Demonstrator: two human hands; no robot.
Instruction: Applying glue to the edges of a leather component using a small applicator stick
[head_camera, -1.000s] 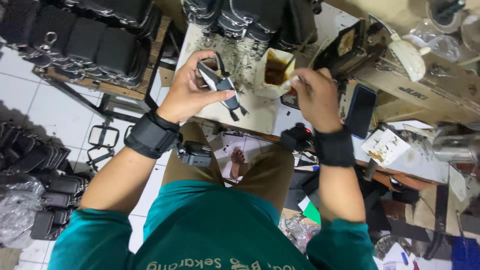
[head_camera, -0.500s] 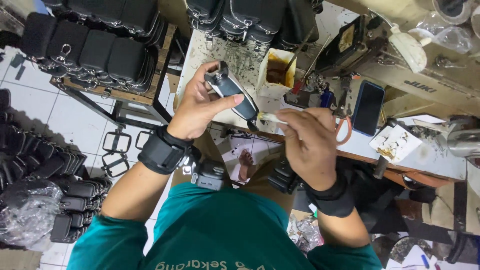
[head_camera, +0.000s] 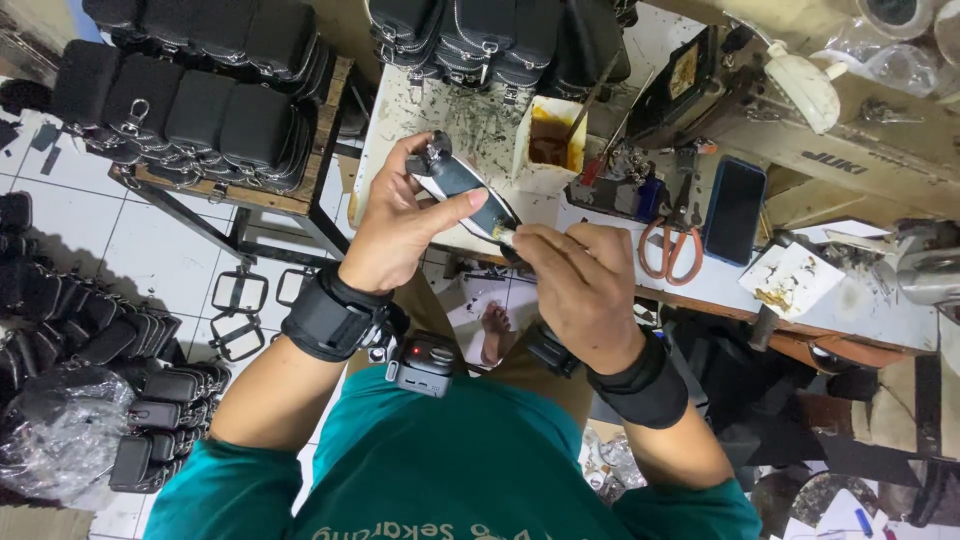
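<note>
My left hand (head_camera: 400, 225) grips a small dark pouch piece (head_camera: 468, 187) with a metal clasp at its far end, holding it tilted above the white worktable (head_camera: 395, 120). My right hand (head_camera: 575, 280) is closed around a thin brush (head_camera: 503, 236), whose pale tip touches the near end of the pouch piece. Both wrists wear black bands. A white cup of brown glue (head_camera: 550, 142) with a stick in it stands just beyond the hands.
Orange-handled scissors (head_camera: 668, 248) and a dark phone (head_camera: 735, 210) lie right of the cup beside a sewing machine (head_camera: 800, 110). Black zippered pouches (head_camera: 200, 110) fill a rack at left; several more pouches (head_camera: 150, 410) sit on the tiled floor.
My right hand came back from the glue cup toward my left hand and now has the brush tip on the pouch piece. My left hand tilted the piece slightly.
</note>
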